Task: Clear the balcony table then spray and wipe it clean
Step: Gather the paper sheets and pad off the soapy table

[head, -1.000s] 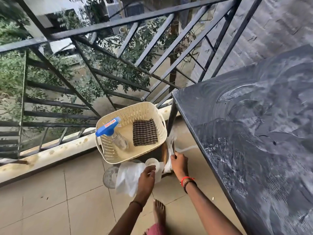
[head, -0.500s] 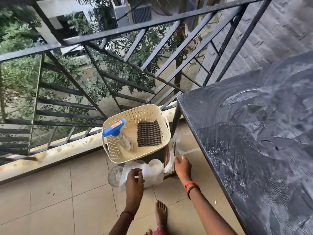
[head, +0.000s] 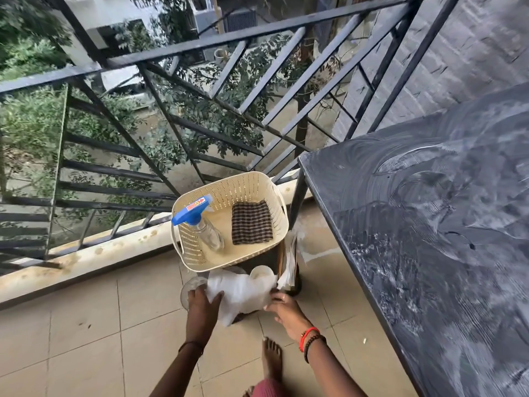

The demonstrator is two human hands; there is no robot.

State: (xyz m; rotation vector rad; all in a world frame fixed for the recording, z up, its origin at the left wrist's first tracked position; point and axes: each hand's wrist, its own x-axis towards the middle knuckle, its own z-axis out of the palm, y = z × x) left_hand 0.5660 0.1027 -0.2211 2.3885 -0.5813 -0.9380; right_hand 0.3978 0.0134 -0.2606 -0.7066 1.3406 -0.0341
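The black balcony table on the right has a bare top streaked with wet smears. On the floor to its left, a cream perforated basket holds a clear spray bottle with a blue head and a folded dark checked cloth. Just below the basket lies a crumpled white sheet. My left hand grips its left side, thumb on top. My right hand pinches its right edge.
A clear glass stands behind my left hand and a white round cup peeks over the sheet. White papers stick up from a dark container by the table leg. The black railing borders the tiled floor. A bare foot stands below.
My right hand left the upright papers and came down to the sheet's right edge. My left hand shifted left along the sheet, spreading it wider. The camera tilted slightly.
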